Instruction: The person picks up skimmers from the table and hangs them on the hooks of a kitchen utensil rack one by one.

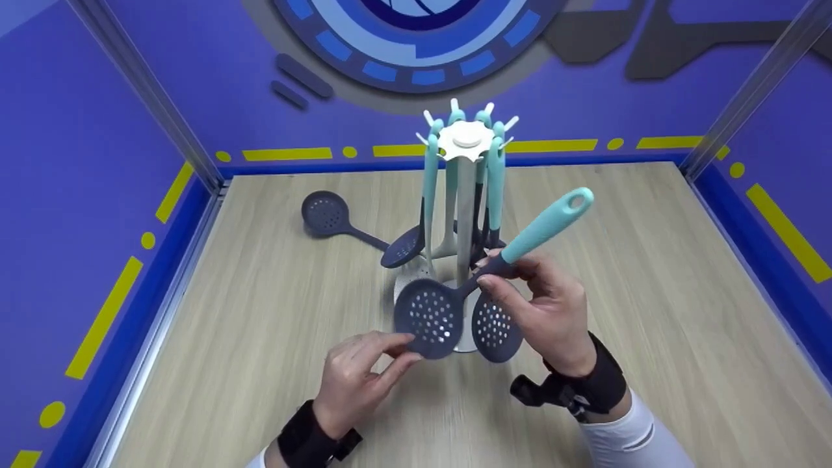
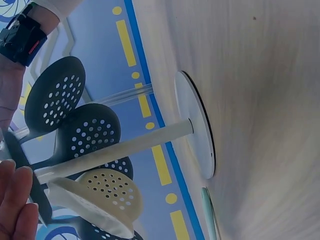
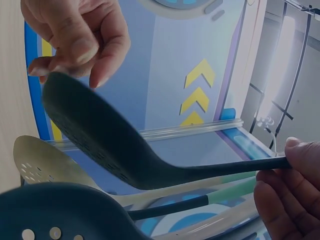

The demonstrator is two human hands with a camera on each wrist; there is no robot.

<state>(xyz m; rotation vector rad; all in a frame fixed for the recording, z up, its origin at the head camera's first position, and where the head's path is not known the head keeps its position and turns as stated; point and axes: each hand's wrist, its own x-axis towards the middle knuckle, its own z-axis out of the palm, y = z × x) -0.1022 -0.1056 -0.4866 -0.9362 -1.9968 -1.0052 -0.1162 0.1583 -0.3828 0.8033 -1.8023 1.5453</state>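
Note:
A dark grey skimmer point(image 1: 429, 318) with a mint handle is held tilted in front of the utensil stand, its perforated bowl at lower left. My right hand point(image 1: 549, 309) pinches its neck between thumb and fingers, just below the handle. At the bowl's lower rim, the thumb and index finger of my left hand point(image 1: 364, 367) pinch the edge. The right wrist view shows the skimmer point(image 3: 100, 130) side-on between both hands. Behind it, the white stand point(image 1: 467, 140) carries several mint-handled utensils; another perforated skimmer point(image 1: 497, 328) hangs beside the right hand.
Another dark skimmer point(image 1: 325, 213) lies on the wooden table point(image 1: 260, 312), left of the stand. The stand's round base point(image 2: 195, 125) rests on the table. Blue printed panels point(image 1: 195, 78) wall the back and both sides.

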